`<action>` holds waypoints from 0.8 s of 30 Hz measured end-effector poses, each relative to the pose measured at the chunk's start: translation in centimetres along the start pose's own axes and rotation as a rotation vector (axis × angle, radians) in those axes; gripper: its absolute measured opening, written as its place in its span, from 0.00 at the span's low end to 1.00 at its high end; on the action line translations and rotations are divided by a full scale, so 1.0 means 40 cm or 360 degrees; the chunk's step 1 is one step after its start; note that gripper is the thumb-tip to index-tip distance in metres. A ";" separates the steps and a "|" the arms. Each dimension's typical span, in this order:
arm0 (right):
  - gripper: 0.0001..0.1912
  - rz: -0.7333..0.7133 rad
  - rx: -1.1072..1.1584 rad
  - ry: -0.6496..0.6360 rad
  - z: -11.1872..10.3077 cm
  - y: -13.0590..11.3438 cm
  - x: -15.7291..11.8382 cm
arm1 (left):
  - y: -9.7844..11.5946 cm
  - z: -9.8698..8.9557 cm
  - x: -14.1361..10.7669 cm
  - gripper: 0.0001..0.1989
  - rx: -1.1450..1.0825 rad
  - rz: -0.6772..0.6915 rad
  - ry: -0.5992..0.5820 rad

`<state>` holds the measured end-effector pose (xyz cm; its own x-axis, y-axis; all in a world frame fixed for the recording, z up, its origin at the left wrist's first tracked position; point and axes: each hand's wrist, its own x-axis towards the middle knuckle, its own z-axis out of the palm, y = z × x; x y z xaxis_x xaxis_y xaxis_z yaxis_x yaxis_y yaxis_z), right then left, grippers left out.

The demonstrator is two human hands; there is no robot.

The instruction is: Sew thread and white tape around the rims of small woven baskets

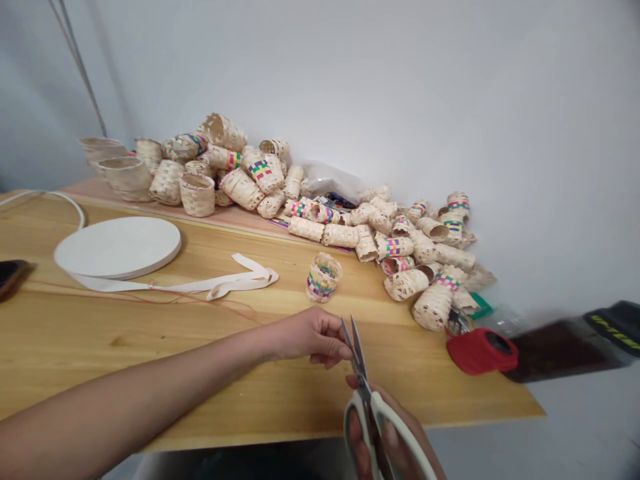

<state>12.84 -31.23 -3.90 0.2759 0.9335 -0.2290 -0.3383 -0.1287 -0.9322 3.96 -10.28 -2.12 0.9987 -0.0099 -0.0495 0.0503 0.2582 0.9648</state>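
Observation:
My right hand [387, 433] grips white-handled scissors [361, 380] by the loops, with the blades pointing up and slightly apart. My left hand [305, 337] comes in from the left, its fingers curled right by the blade tips. Whether those fingers pinch something thin cannot be seen. A small woven basket with coloured bands [324, 277] stands on the wooden table [425, 383], a little beyond both hands. Further left lie a wide coil of white strip [117, 247] and its loose end [240, 278], with thin orange threads [200, 298] nearby.
A large heap of woven baskets [320, 213] lies along the back of the table against a white wall [450, 100]. A red thread spool [481, 351] sits at the right edge, a dark phone [11, 278] at the left edge, and a blurred dark object [565, 350] beyond the right end.

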 end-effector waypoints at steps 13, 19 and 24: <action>0.28 0.0136 0.0024 0.0323 0.034 -0.025 -0.017 | 0.012 0.011 -0.002 0.22 0.0198 -0.0080 0.0248; 0.30 0.0087 -0.0113 0.0248 0.010 -0.016 0.012 | 0.008 0.006 -0.003 0.19 0.0295 -0.0070 0.0245; 0.33 -0.0130 -0.0393 0.0410 -0.064 -0.078 0.072 | -0.017 -0.002 0.001 0.18 0.0407 -0.0145 0.0253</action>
<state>17.00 -29.01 -2.38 0.5214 0.8331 -0.1848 -0.0873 -0.1634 -0.9827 3.98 -10.38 -2.79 0.9781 0.1343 -0.1587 0.1587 0.0113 0.9873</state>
